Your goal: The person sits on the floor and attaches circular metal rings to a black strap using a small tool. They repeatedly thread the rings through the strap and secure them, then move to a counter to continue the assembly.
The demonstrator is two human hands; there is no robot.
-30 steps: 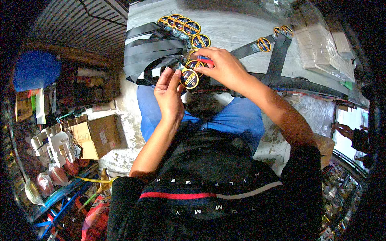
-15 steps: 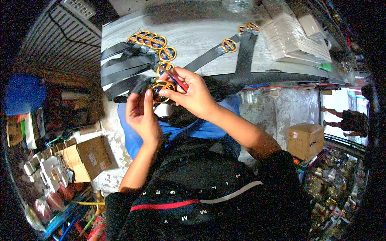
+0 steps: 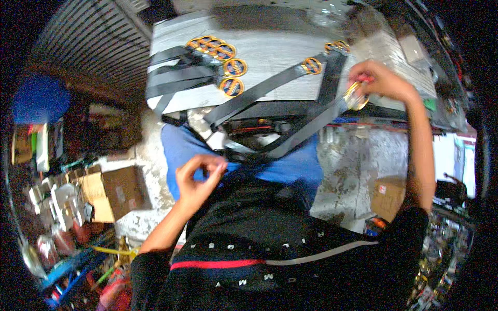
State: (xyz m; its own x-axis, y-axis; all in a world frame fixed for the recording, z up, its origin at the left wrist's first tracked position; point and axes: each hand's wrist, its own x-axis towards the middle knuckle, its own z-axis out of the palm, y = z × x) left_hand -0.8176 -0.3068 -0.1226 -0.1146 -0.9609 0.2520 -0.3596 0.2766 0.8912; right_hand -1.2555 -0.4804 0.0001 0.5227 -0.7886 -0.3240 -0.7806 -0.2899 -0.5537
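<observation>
My right hand (image 3: 381, 80) is raised over the right side of the table, closed on a round gold-rimmed medal (image 3: 357, 98) and a small red item (image 3: 364, 78) whose kind is blurred. From the medal a dark grey ribbon (image 3: 311, 129) slants down to my lap. Just left of the ribbon's lower end, my left hand (image 3: 194, 181) has thumb and fingers pinched together; whatever is between them cannot be made out. More medals (image 3: 232, 86) with dark ribbons (image 3: 181, 78) lie fanned out on the table's left. Another medal (image 3: 312, 65) lies farther right, its ribbon stretched toward me.
The grey-topped table (image 3: 270, 41) ends just before my knees. Pale stacked boxes (image 3: 410, 57) stand at its right end. An open carton (image 3: 119, 194) is on the floor to the left, another carton (image 3: 388, 198) to the right. A blue round object (image 3: 40, 101) is far left.
My right hand has carried the medal up and to the right, drawing its ribbon out. My left hand has come down toward my lap, apart from the right. The view has shifted slightly.
</observation>
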